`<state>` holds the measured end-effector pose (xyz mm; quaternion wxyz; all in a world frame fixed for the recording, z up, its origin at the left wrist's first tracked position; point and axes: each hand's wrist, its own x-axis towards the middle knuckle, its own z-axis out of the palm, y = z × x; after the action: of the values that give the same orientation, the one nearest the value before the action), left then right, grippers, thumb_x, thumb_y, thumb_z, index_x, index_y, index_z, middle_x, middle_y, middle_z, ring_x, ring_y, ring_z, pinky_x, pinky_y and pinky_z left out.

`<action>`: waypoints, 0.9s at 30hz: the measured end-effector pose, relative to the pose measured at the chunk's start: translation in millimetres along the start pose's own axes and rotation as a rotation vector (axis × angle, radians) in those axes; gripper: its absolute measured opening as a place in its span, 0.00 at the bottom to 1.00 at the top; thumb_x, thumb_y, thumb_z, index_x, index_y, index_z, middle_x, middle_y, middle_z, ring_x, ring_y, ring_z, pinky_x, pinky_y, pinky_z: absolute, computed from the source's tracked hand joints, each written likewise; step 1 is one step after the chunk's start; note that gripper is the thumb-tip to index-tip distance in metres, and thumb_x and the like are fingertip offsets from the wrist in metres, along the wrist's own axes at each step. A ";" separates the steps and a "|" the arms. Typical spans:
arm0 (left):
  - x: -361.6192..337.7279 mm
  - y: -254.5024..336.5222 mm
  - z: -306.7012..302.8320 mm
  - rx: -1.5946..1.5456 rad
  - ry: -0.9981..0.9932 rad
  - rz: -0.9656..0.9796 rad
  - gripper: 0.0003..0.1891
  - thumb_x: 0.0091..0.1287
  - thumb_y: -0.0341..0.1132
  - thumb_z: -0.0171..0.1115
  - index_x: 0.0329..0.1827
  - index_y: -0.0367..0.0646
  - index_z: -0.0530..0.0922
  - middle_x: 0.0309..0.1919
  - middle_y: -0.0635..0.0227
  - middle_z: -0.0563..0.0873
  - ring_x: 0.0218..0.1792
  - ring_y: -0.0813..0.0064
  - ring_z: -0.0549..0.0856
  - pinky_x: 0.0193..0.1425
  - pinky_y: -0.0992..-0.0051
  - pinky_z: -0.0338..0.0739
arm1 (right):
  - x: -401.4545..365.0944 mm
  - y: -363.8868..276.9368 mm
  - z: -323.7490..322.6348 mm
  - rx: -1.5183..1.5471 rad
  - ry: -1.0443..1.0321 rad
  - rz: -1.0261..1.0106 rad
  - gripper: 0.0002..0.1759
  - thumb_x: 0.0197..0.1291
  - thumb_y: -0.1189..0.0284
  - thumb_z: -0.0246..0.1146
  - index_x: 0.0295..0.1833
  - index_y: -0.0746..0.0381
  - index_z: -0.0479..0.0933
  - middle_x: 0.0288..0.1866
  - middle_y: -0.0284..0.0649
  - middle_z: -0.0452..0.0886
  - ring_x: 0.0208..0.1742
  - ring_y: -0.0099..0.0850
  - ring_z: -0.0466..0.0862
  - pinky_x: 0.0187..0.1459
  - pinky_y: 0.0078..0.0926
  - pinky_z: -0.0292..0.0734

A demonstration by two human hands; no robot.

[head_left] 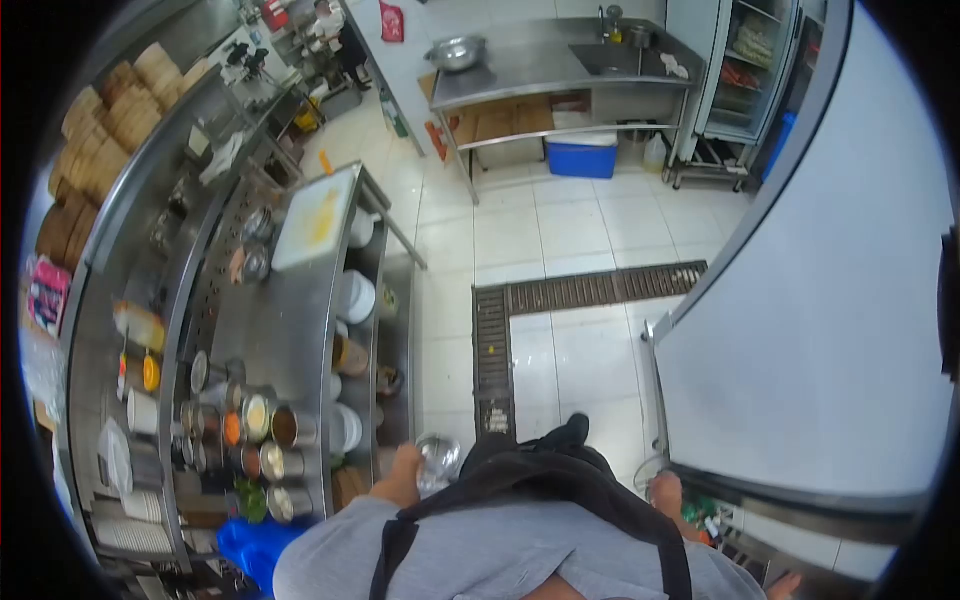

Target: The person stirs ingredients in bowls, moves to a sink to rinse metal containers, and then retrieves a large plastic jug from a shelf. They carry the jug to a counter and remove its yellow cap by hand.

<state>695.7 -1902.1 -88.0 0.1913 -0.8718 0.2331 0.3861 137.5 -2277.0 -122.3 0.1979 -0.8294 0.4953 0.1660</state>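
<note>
My left hand (402, 478) is low beside my body, closed on a shiny, clear or silvery bowl (440, 461). On the other side, my right hand (666, 492) looks closed by the lower edge of the big white door or cabinet (800, 300). A pale round rim (646, 472) shows against that hand; what the hand holds, if anything, I cannot make out. Left of me runs a steel counter (290, 325) with several metal tubs of ingredients, among them green leaves (251, 501).
A stained white cutting board (305, 225) lies on the counter's far end. Bamboo steamers (130, 105) fill the upper shelf. Ahead are a floor drain (600, 290), a steel sink table (520, 75) and a blue-and-white cooler (582, 158). Another person (350, 45) stands far back. A hand (785, 586) shows bottom right.
</note>
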 end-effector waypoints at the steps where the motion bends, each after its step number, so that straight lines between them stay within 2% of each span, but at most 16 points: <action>1: 0.6 -13.2 12.0 -0.018 0.005 -0.017 0.21 0.58 0.46 0.65 0.50 0.43 0.84 0.54 0.55 0.82 0.56 0.57 0.81 0.60 0.62 0.75 | 42.7 15.8 -4.2 -0.070 0.042 -0.116 0.16 0.53 0.61 0.61 0.30 0.65 0.83 0.32 0.52 0.84 0.38 0.50 0.84 0.45 0.46 0.80; 2: 2.4 -22.2 27.0 -0.038 0.001 -0.033 0.20 0.58 0.44 0.64 0.52 0.44 0.83 0.56 0.57 0.81 0.56 0.58 0.82 0.58 0.62 0.77 | 81.5 14.9 -23.3 -0.057 0.065 -0.047 0.15 0.52 0.63 0.61 0.30 0.65 0.83 0.33 0.52 0.84 0.38 0.51 0.84 0.45 0.47 0.79; 4: 10.4 -8.9 35.2 -0.126 -0.086 -0.238 0.19 0.58 0.41 0.63 0.52 0.44 0.83 0.57 0.57 0.81 0.58 0.58 0.81 0.60 0.61 0.76 | 147.4 -1.4 -93.3 -0.007 0.127 0.029 0.15 0.52 0.64 0.61 0.32 0.66 0.82 0.34 0.53 0.84 0.39 0.51 0.83 0.46 0.46 0.79; 6: 25.0 16.6 23.4 -0.149 -0.077 -0.208 0.19 0.58 0.40 0.63 0.52 0.44 0.83 0.57 0.56 0.81 0.58 0.57 0.81 0.60 0.61 0.76 | 212.7 -28.1 -162.7 0.130 0.197 0.050 0.14 0.52 0.64 0.61 0.35 0.66 0.82 0.35 0.53 0.84 0.41 0.51 0.83 0.47 0.45 0.79; 8: 39.8 42.1 7.8 -0.178 -0.052 -0.164 0.20 0.57 0.39 0.63 0.53 0.44 0.82 0.57 0.55 0.81 0.58 0.56 0.80 0.61 0.61 0.76 | 262.9 -69.5 -225.6 0.434 0.207 0.122 0.14 0.53 0.63 0.62 0.36 0.64 0.82 0.37 0.52 0.84 0.42 0.50 0.83 0.47 0.45 0.79; 11: 66.6 86.4 -33.9 -0.219 -0.038 -0.124 0.21 0.57 0.38 0.63 0.54 0.44 0.82 0.56 0.54 0.81 0.58 0.55 0.80 0.61 0.61 0.76 | 350.6 -102.3 -254.5 0.439 0.189 -0.013 0.13 0.53 0.62 0.63 0.36 0.61 0.83 0.37 0.51 0.84 0.42 0.50 0.83 0.47 0.44 0.79; 13: 105.7 132.9 -93.9 -0.564 0.025 -0.461 0.21 0.57 0.38 0.63 0.55 0.44 0.81 0.56 0.54 0.81 0.59 0.56 0.79 0.62 0.62 0.75 | 391.5 -121.3 -263.5 0.296 0.201 -0.125 0.13 0.53 0.62 0.64 0.37 0.60 0.83 0.37 0.51 0.84 0.43 0.50 0.83 0.47 0.44 0.79; 15: 155.5 161.0 -153.4 -0.520 0.039 -0.418 0.21 0.57 0.38 0.64 0.55 0.44 0.81 0.56 0.54 0.81 0.60 0.56 0.79 0.63 0.62 0.74 | 419.1 -140.7 -278.8 0.238 0.111 -0.097 0.15 0.55 0.60 0.62 0.39 0.60 0.83 0.40 0.52 0.84 0.45 0.51 0.83 0.49 0.46 0.77; 16: 193.1 177.7 -182.2 -0.471 0.050 -0.378 0.21 0.57 0.38 0.64 0.55 0.45 0.80 0.56 0.54 0.81 0.61 0.57 0.78 0.64 0.62 0.74 | 424.5 -155.5 -303.2 0.223 0.041 -0.078 0.16 0.55 0.60 0.62 0.40 0.60 0.83 0.41 0.52 0.83 0.46 0.52 0.82 0.50 0.47 0.77; 18: 267.4 195.2 -241.9 -0.330 0.185 -0.181 0.21 0.56 0.38 0.65 0.54 0.45 0.81 0.56 0.55 0.81 0.60 0.59 0.79 0.64 0.63 0.73 | 459.5 -155.9 -317.0 0.238 0.049 -0.098 0.15 0.55 0.61 0.63 0.40 0.61 0.82 0.41 0.51 0.84 0.46 0.51 0.82 0.51 0.46 0.77; 20: 280.1 246.3 -371.5 -0.314 0.160 -0.113 0.21 0.58 0.43 0.63 0.53 0.45 0.81 0.54 0.56 0.83 0.56 0.60 0.82 0.59 0.64 0.77 | 482.7 -163.2 -362.0 0.258 0.077 -0.071 0.15 0.55 0.61 0.64 0.40 0.61 0.82 0.40 0.51 0.84 0.46 0.51 0.83 0.51 0.46 0.77; 21: 326.2 259.7 -398.3 -0.388 0.349 -0.040 0.22 0.60 0.50 0.62 0.52 0.45 0.81 0.49 0.57 0.85 0.52 0.58 0.84 0.56 0.62 0.78 | 493.0 -163.8 -383.2 0.330 0.117 -0.023 0.15 0.55 0.61 0.64 0.40 0.61 0.82 0.39 0.51 0.84 0.45 0.51 0.83 0.50 0.45 0.77; 23: 344.2 311.6 -514.0 -0.404 0.474 0.091 0.26 0.59 0.56 0.62 0.51 0.46 0.81 0.45 0.54 0.86 0.49 0.54 0.84 0.53 0.60 0.79 | 513.0 -155.4 -392.6 0.422 0.140 0.044 0.15 0.55 0.61 0.64 0.40 0.61 0.82 0.38 0.50 0.84 0.44 0.50 0.83 0.50 0.45 0.77; 25: 368.5 363.7 -612.4 -0.438 0.658 0.287 0.25 0.57 0.53 0.65 0.52 0.46 0.81 0.45 0.53 0.85 0.49 0.52 0.83 0.53 0.60 0.79 | 546.5 -130.6 -387.8 0.526 0.195 0.205 0.15 0.55 0.62 0.64 0.41 0.62 0.83 0.36 0.50 0.85 0.43 0.49 0.84 0.48 0.43 0.78; 26: 387.9 387.3 -651.9 -0.497 0.680 0.379 0.24 0.56 0.50 0.66 0.53 0.46 0.81 0.45 0.53 0.85 0.49 0.52 0.83 0.53 0.60 0.79 | 564.8 -112.9 -366.6 0.551 0.181 0.227 0.16 0.55 0.62 0.65 0.43 0.62 0.82 0.36 0.51 0.85 0.42 0.50 0.84 0.45 0.42 0.79; 27: 408.5 415.0 -688.2 -0.561 0.701 0.474 0.24 0.56 0.48 0.67 0.53 0.46 0.81 0.45 0.52 0.85 0.49 0.52 0.83 0.53 0.60 0.78 | 580.1 -116.4 -373.9 0.565 0.185 0.236 0.16 0.55 0.62 0.65 0.43 0.62 0.82 0.36 0.51 0.85 0.42 0.50 0.84 0.45 0.42 0.79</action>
<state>1110.0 -2700.8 -30.7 -0.2328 -0.8899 0.3621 0.1509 534.0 -2849.6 -52.7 0.3537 -0.6901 0.6306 -0.0324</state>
